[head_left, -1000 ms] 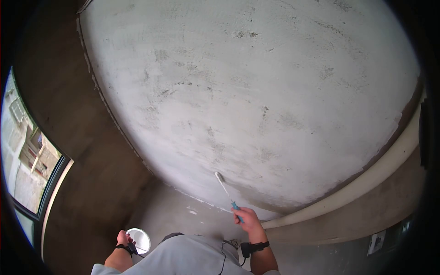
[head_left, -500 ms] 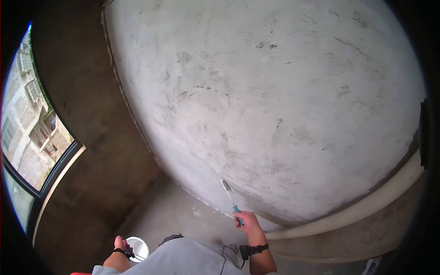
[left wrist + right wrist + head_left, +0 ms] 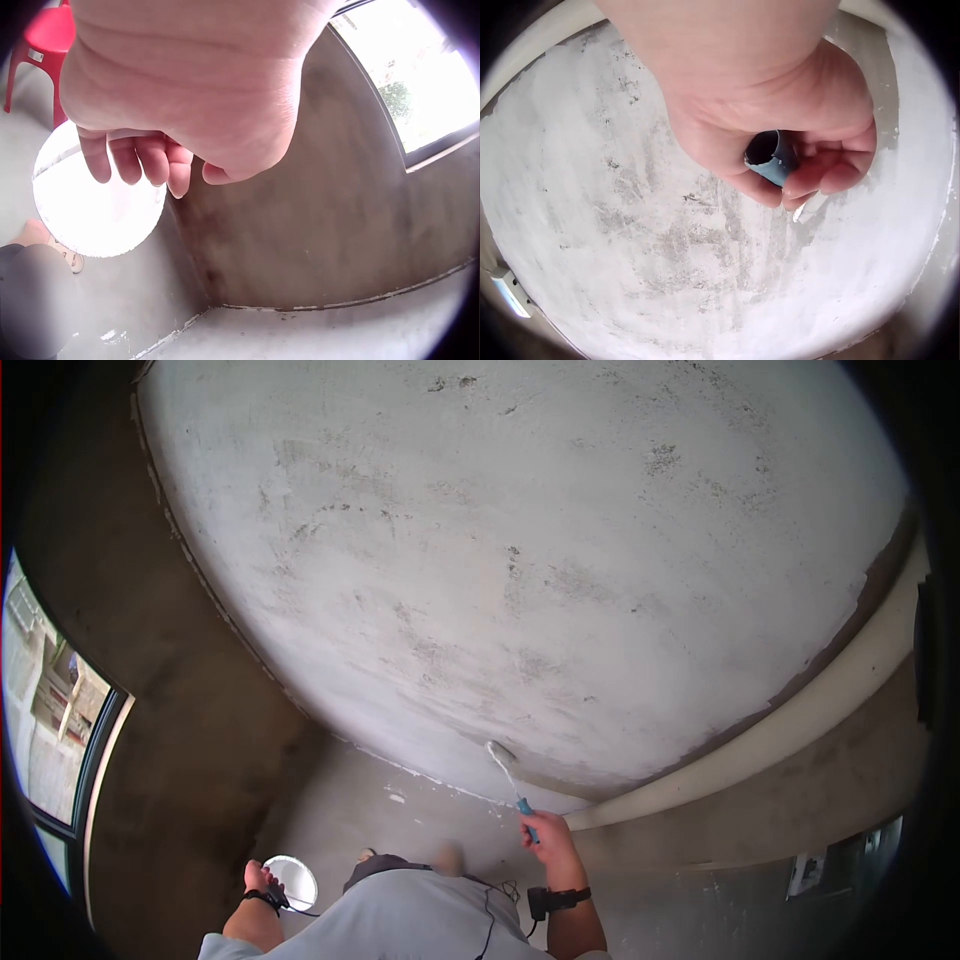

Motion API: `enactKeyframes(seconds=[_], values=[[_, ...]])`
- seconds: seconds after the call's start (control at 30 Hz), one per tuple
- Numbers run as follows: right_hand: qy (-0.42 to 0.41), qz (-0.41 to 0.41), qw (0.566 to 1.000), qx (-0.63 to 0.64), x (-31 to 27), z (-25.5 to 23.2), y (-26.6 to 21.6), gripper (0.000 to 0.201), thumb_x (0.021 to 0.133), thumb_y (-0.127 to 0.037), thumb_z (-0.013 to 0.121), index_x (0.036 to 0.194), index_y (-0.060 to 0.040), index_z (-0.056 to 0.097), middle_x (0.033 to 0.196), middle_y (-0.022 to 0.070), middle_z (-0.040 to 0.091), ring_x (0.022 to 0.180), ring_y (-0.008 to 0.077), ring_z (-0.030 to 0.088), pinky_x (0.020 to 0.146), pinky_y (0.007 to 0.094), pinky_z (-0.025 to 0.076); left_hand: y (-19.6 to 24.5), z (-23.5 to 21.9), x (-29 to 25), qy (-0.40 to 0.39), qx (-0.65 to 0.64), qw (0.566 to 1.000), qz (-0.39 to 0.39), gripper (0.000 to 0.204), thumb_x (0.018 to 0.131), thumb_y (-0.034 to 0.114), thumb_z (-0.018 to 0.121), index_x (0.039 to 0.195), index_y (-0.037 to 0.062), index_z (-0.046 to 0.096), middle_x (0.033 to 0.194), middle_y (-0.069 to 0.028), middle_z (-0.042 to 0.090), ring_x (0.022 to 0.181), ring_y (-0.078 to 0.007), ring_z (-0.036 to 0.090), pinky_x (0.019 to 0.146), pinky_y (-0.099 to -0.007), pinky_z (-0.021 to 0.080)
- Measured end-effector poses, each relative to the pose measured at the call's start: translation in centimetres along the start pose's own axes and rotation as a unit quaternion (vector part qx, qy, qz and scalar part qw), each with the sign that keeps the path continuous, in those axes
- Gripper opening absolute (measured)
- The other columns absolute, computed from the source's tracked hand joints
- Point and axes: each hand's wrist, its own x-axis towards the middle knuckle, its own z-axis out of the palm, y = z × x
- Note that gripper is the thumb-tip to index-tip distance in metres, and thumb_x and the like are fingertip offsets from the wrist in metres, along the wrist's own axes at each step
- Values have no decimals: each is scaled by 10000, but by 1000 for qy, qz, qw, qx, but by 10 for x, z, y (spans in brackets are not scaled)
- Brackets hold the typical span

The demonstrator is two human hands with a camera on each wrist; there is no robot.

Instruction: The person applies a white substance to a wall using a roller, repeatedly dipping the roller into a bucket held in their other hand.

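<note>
Right hand [image 3: 548,838]: fingers curled tight around the blue handle of the paint roller [image 3: 510,775].
Paint roller: roller head against the white-coated wall [image 3: 520,560], near that wall's lower edge.
Left hand [image 3: 180,97]: fingers loosely curled together, gripping nothing visible; it hangs above the white paint bucket [image 3: 97,202].
Paint bucket: on the floor, left of the white-coated wall's base.
Red stool [image 3: 46,45]: just beyond the bucket.

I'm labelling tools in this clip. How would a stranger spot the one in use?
Start at the big white-coated wall. Near its lower edge a small white paint roller touches it, gripped by the right hand. Its blue handle sets it apart.
</note>
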Motion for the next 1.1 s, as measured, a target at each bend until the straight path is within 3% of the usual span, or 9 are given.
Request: enactKeyframes(seconds=[0.27, 0.33, 0.57, 0.77, 1.1], values=[[78, -22, 996, 45, -34, -43, 4, 108, 846, -119, 702, 890, -36, 649, 701, 35, 582, 533, 112, 513, 495, 259, 438, -1, 52, -16, -13, 13, 1000, -1, 223, 775, 353, 504, 713, 141, 471, 639, -8, 410, 676, -219, 421, 715, -425, 373], [109, -46, 993, -16, -42, -51, 2, 113, 842, -119, 699, 902, -28, 668, 691, 28, 588, 525, 103, 518, 487, 246, 431, 0, 61, -2, -21, 27, 999, -2, 214, 772, 344, 504, 710, 142, 473, 636, -8, 415, 675, -218, 423, 715, -426, 375], [148, -112, 980, -71, -78, -55, -11, 172, 847, -125, 689, 958, 7, 691, 692, 37, 610, 520, 102, 525, 477, 245, 418, 8, 83, -32, -34, 72, 997, 7, 185, 769, 320, 488, 684, 158, 462, 605, 1, 406, 665, -207, 419, 696, -417, 376], [150, -138, 974, -93, -70, -55, -10, 174, 845, -118, 684, 935, 31, 689, 690, 53, 622, 510, 108, 523, 473, 249, 414, 5, 81, -29, -56, 78, 995, -2, 230, 779, 338, 490, 640, 174, 408, 590, 11, 377, 662, -197, 406, 686, -400, 378], [125, -69, 986, -91, -20, -31, -15, 153, 817, -104, 665, 816, 49, 657, 661, 81, 625, 465, 116, 523, 421, 265, 405, 0, 39, -60, -16, 13, 1000, -5, 214, 780, 302, 484, 617, 182, 414, 568, 17, 384, 643, -189, 428, 687, -384, 412]])
